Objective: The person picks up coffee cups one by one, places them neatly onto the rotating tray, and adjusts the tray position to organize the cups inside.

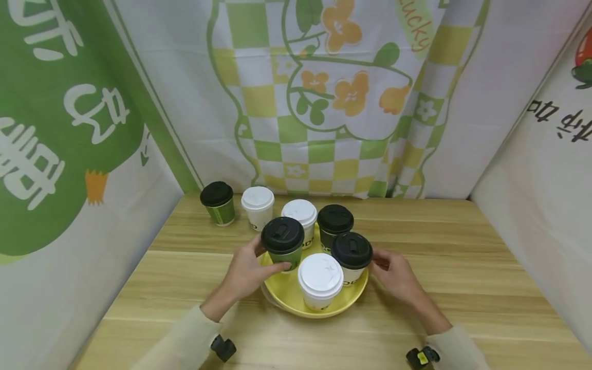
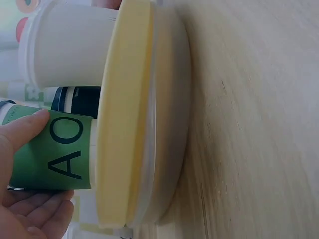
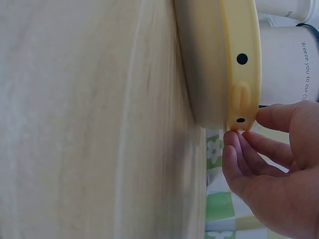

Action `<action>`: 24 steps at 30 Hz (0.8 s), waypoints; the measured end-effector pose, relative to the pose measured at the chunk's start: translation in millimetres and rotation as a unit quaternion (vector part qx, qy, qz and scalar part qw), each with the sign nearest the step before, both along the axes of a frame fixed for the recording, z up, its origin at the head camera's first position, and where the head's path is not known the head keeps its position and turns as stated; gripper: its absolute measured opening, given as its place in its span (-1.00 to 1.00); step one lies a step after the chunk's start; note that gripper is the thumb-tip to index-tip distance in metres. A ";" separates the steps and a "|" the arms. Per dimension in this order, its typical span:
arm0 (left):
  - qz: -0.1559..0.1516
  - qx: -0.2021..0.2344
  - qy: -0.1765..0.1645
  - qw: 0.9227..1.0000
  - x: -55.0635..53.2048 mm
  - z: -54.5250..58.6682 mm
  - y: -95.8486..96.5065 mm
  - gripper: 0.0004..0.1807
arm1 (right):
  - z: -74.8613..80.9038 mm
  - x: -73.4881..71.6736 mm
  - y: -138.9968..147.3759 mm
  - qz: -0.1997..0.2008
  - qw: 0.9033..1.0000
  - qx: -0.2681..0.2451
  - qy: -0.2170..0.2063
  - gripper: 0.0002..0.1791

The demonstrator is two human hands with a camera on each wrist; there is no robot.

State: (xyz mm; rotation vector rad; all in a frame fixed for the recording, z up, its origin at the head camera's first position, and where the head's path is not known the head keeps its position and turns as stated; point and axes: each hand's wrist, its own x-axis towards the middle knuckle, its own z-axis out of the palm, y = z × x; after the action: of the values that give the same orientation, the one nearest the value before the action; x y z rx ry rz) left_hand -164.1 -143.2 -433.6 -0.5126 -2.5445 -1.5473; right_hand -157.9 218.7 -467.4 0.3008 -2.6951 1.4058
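A green paper cup [image 1: 285,257] with a black lid is gripped in my left hand [image 1: 245,275], thumb on the near side and fingers around the far side. The cup is upright at the left part of a round yellow dish [image 1: 289,298]; whether its base touches the dish is unclear. My right hand [image 3: 279,169] pinches the dish's rim between thumb and fingers, beside a raised beak and black dots. Also in the dish are a white-lidded cup [image 1: 320,280] in front, a black-lidded white cup [image 1: 352,252], a dark cup [image 1: 335,221] and another white cup [image 1: 300,213] behind.
Another green cup [image 1: 218,203] with a black lid and a white cup [image 1: 257,205] stand on the wooden table [image 1: 439,241], behind and left of the dish. Printed cloth [image 1: 314,154] hangs along the back, with fabric walls on both sides.
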 end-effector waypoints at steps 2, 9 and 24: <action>-0.005 -0.004 -0.004 1.000 -1.3 -2.2 4.4 -0.14 | -1.5 0.2 -0.1 0.000 1.000 -0.001 -0.002 -0.68; -0.017 -0.004 -0.028 0.999 -6.0 -11.3 17.6 -0.19 | -1.9 -0.2 -0.5 -0.006 1.000 -0.005 -0.014 -0.66; -0.044 0.006 -0.060 0.997 -7.6 -16.0 37.1 -0.23 | -3.0 1.5 0.7 -0.006 1.000 -0.006 -0.017 -0.65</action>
State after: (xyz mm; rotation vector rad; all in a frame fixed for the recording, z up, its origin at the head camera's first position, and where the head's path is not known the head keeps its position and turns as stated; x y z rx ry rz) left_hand -171.8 -106.1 -449.5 -0.5523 -2.6318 -1.6700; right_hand -156.4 219.4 -470.4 0.2633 -2.7093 1.4359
